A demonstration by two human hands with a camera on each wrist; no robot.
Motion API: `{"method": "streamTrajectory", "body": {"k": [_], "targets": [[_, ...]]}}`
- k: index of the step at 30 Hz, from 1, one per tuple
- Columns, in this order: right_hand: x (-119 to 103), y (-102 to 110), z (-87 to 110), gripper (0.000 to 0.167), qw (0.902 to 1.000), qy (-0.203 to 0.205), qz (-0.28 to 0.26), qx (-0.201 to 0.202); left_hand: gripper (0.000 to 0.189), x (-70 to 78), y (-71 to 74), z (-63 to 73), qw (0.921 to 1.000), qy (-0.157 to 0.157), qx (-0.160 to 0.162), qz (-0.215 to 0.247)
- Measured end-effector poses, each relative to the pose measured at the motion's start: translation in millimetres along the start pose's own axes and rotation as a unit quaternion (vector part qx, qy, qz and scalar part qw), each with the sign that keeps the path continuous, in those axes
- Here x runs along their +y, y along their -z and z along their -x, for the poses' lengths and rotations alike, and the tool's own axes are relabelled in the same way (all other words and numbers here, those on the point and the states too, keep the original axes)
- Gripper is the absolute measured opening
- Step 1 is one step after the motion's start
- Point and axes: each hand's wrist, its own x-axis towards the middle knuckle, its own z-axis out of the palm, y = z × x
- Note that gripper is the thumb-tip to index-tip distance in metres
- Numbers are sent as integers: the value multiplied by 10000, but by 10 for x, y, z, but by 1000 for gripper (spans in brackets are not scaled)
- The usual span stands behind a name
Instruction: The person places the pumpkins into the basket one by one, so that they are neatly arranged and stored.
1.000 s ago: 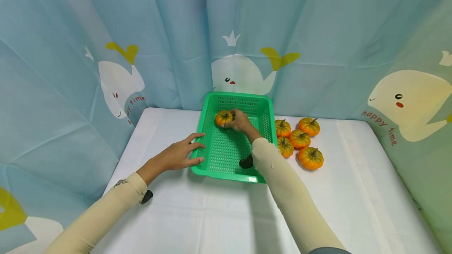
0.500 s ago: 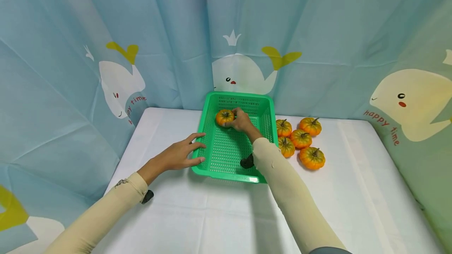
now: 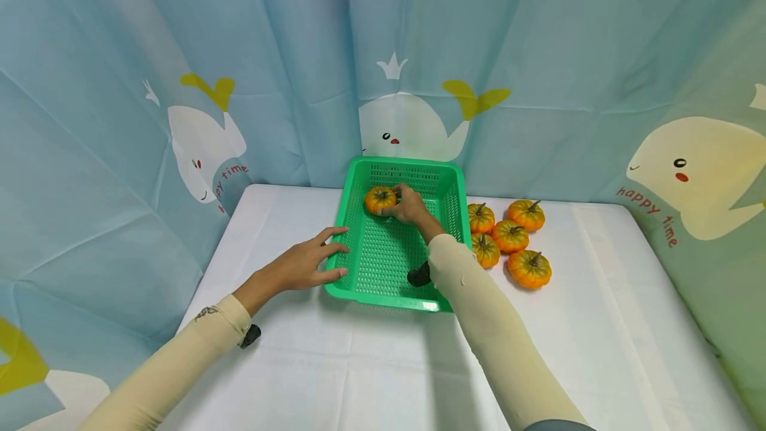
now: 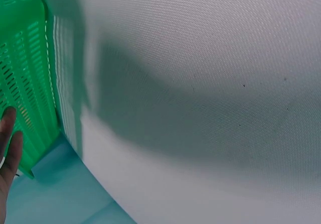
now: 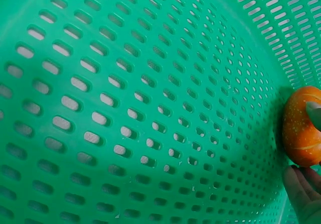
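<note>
A small orange pumpkin (image 3: 380,200) with green streaks sits in the far left part of a green perforated plastic basket (image 3: 397,301). My right hand (image 3: 409,207) reaches into the basket and holds this pumpkin from its right side. In the right wrist view, fingertips touch the underside of the pumpkin (image 5: 300,133) near the basket wall; most of that hand is out of frame. My left hand (image 3: 305,263) rests at the basket's left rim with fingers spread and fairly straight. The left wrist view catches only a few fingers against the basket's outer side (image 4: 32,83).
Several more pumpkins (image 3: 510,237) lie grouped on the white tablecloth (image 3: 287,378), just right of the basket. A blue curtain (image 3: 311,52) with printed whales hangs behind and along both sides of the table. A dark strap end (image 3: 419,275) hangs by the right sleeve.
Almost nothing differs. The right hand stays on the pumpkin in the basket, and the left hand keeps its place at the rim. The view shifts very slightly.
</note>
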Motion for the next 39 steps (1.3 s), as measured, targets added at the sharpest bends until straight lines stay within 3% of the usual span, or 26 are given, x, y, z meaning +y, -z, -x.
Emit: {"method": "streamTrajectory", "body": {"k": [11,17,29,39], "targets": [[17,41,14,69,10000,37,28,14,46,-2,-18,-9,10000,-27,28,-3],[-5,116,10,74,9994,329,51,80,45,4,-17,-4,10000,-40,51,33],[-266,441,157,74,9953,945,-190,74,45,8,-6,20,10000,19,57,36],[-404,836,438,75,9912,1205,-546,7,45,17,-23,20,10000,21,65,30]]}}
